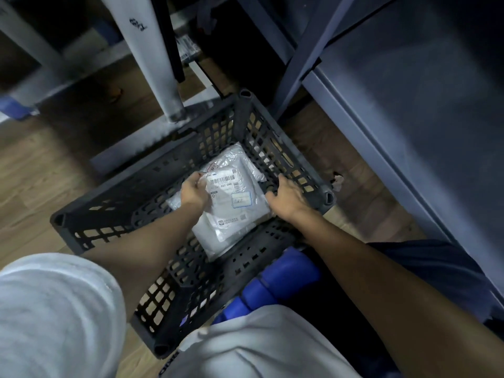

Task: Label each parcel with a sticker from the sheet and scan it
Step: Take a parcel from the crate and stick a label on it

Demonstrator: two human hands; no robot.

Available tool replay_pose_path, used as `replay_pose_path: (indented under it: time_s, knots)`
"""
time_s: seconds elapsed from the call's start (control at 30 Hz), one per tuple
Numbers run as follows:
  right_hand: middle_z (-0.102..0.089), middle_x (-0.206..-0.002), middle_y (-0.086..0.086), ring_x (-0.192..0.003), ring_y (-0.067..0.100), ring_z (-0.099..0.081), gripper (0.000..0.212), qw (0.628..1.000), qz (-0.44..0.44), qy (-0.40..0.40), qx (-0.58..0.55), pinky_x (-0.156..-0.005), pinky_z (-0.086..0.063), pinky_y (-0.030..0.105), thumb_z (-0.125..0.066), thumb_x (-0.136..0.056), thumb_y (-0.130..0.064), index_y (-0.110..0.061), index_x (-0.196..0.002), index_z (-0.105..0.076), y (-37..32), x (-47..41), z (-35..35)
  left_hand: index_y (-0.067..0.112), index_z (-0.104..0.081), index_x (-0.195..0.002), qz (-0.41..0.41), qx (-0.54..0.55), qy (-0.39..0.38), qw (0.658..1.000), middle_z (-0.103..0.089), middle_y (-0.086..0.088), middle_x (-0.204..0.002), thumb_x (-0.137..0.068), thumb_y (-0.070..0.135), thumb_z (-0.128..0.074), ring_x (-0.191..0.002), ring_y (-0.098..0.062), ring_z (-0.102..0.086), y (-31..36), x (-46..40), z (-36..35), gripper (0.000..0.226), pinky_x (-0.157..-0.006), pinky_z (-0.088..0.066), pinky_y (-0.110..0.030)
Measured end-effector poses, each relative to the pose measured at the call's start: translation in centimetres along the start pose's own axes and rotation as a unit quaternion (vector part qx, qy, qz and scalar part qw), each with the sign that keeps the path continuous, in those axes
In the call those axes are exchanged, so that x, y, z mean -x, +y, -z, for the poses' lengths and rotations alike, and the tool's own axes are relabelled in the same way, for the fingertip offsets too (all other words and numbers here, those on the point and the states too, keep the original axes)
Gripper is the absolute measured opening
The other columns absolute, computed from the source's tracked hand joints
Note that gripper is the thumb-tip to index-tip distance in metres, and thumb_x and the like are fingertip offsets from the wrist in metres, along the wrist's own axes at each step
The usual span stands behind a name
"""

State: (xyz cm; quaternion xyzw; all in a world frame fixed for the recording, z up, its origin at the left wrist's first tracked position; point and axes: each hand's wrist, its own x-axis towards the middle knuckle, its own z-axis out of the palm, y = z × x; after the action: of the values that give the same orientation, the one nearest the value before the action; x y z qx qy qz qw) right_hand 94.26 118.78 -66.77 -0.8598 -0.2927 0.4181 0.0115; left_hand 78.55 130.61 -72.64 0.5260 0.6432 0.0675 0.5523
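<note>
Parcel [231,203]: white bag lying inside the black crate [114,203], label side up so it can be read.
Left hand [194,192]: pinching the parcel's edge, likely to lift it.
Right hand [286,199]: fingers curled on the crate wall, steadying it.

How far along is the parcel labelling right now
Done: the top white parcel in the black crate already carries a barcode label. In hand: the left hand grips that parcel's edge while the right hand rests at the crate wall. Left: no scanner or sticker sheet is in view.
</note>
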Motion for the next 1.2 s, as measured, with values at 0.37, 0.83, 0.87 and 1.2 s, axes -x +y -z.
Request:
replay_pose_path:
  time_s: [0.37,0.83,0.87,1.2]
  knots:
    - [-0.027,-0.154,0.016,-0.142,0.027,-0.024,0.064,0.986,0.074,0.093,0.116,-0.118,-0.017,0.036,-0.042,-0.097,-0.028,-0.003,-0.150,-0.016,-0.9,3.8,5.3,0.023,-0.057,-0.083,-0.109,-0.039,-0.012,0.993,-0.063,-0.008,-0.085,-0.098,0.003,-0.032,-0.077,-0.024,-0.056,7.5,2.9,1.8,0.035,-0.075,-0.051,-0.037]
    - [-0.020,-0.158,0.010,-0.146,0.025,-0.015,0.059,0.935,0.163,0.285,0.135,-0.120,-0.009,0.033,-0.038,-0.098,-0.018,-0.004,-0.151,-0.016,-5.1,12.7,18.6,0.027,-0.058,-0.086,-0.312,0.004,0.017,0.950,-0.058,-0.004,-0.079,-0.100,0.004,-0.036,-0.064,-0.018,-0.049,22.8,10.8,6.7,0.034,-0.059,-0.043,-0.028]
    - [-0.018,-0.158,0.010,-0.147,0.024,-0.013,0.059,0.928,0.174,0.298,0.140,-0.120,-0.008,0.033,-0.037,-0.098,-0.018,-0.004,-0.151,-0.014,-5.4,13.7,19.9,0.027,-0.058,-0.085,-0.330,0.003,0.021,0.944,-0.057,-0.004,-0.077,-0.099,0.003,-0.036,-0.064,-0.018,-0.048,24.0,11.6,7.2,0.035,-0.059,-0.043,-0.028]
    - [-0.047,-0.139,0.007,-0.127,0.029,-0.045,0.039,0.868,0.255,0.420,0.077,-0.097,-0.042,0.040,-0.041,-0.092,-0.014,-0.013,-0.131,-0.047,-6.1,25.7,32.3,0.020,-0.062,-0.090,-0.470,0.023,0.046,0.881,-0.063,-0.004,-0.089,-0.096,0.003,-0.042,-0.084,-0.021,-0.057,36.3,20.4,8.8,0.027,-0.077,-0.047,-0.035]
